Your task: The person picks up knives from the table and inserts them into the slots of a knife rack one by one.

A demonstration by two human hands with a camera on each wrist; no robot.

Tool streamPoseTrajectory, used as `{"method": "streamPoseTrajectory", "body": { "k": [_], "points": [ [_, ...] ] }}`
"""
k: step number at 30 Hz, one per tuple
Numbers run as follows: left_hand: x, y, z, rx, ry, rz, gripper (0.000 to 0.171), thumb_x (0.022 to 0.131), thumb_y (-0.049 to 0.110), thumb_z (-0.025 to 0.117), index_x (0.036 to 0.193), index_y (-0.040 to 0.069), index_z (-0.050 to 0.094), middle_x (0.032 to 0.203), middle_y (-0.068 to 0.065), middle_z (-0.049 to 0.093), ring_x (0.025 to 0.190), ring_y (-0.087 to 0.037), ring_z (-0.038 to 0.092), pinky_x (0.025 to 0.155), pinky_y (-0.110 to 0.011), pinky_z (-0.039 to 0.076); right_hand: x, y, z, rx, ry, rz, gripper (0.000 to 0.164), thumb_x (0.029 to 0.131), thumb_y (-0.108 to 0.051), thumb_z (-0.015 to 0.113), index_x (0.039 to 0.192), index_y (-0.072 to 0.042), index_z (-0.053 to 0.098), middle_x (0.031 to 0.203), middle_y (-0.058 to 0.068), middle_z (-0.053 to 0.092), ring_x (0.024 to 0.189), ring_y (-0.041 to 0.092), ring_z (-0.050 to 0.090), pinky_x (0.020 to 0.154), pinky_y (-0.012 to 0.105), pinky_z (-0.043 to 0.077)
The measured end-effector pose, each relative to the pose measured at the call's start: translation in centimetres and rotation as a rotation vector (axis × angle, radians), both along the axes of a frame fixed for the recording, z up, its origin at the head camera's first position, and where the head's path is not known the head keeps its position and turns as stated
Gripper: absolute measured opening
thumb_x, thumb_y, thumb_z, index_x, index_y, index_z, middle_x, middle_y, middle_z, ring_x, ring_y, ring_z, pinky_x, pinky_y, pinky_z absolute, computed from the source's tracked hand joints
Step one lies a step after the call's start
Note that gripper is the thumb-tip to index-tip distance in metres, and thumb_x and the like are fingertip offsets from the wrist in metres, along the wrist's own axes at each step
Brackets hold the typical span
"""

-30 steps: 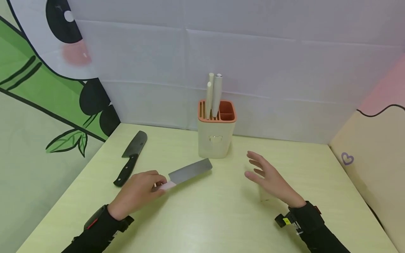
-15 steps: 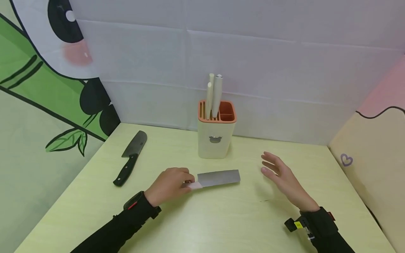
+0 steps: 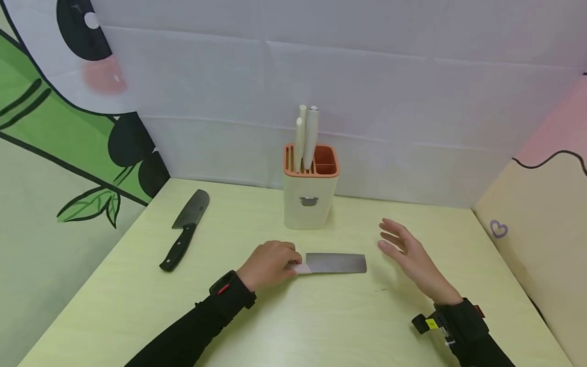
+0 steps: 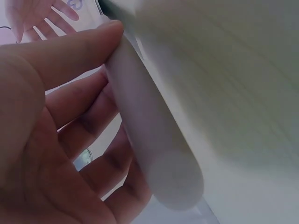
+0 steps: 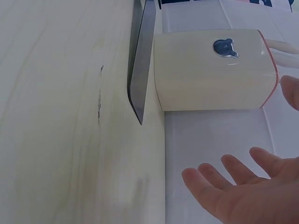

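Note:
A cleaver (image 3: 337,263) with a broad steel blade and a pale handle is in my left hand (image 3: 273,264), low over the table in front of the knife block. In the left wrist view, thumb and fingers pinch the pale, round-ended handle (image 4: 145,116). The blade points right, and the right wrist view shows it edge-on close to the tabletop. My right hand (image 3: 408,257) hovers to the right of the blade tip, fingers spread and slightly bent, holding nothing. A cream knife block (image 3: 306,211) with an orange slotted top stands behind the cleaver.
Several white-handled knives (image 3: 311,133) stick up from the block's left slots. A second cleaver (image 3: 183,232) with a black handle lies at the table's left. The pale wooden table (image 3: 321,326) meets a light cloth backdrop (image 3: 390,102) behind and panels at both sides.
My left hand has carried the cleaver rightward, and the blade has turned from slanting up-right to nearly level across the view. My right hand has shifted slightly right.

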State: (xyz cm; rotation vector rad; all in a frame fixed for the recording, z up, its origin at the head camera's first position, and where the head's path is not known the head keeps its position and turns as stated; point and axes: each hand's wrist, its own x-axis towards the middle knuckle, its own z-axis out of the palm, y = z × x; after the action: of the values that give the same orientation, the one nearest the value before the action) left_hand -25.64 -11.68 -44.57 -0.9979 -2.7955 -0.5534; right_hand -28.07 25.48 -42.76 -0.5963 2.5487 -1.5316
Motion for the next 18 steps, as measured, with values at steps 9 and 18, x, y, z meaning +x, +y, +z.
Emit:
{"method": "streamPoseTrajectory", "body": {
  "k": [9,18],
  "points": [
    [-0.3,0.42,-0.38,-0.025,-0.013,0.02,0.014,0.083,0.012,0.091,0.092,0.014,0.08,0.081,0.004,0.064,0.07,-0.01,0.056,0.061,-0.024,0.047,0.07,0.03,0.09,-0.006,-0.007,-0.005,0.066,0.112,-0.028,0.059,0.168,-0.015,0.027,0.17,0.016,0.035,0.154,0.043,0.036,0.103,0.007,0.043],
    [-0.36,0.21,-0.52,-0.021,-0.046,0.054,0.017,0.083,0.015,0.093,0.095,0.014,0.082,0.083,0.003,0.068,0.073,-0.012,0.06,0.062,-0.026,0.049,0.02,-0.29,0.17,0.003,0.012,-0.014,0.067,0.111,-0.026,0.061,0.168,-0.012,0.028,0.169,0.016,0.035,0.154,0.044,0.036,0.102,0.007,0.043]
  ]
}}
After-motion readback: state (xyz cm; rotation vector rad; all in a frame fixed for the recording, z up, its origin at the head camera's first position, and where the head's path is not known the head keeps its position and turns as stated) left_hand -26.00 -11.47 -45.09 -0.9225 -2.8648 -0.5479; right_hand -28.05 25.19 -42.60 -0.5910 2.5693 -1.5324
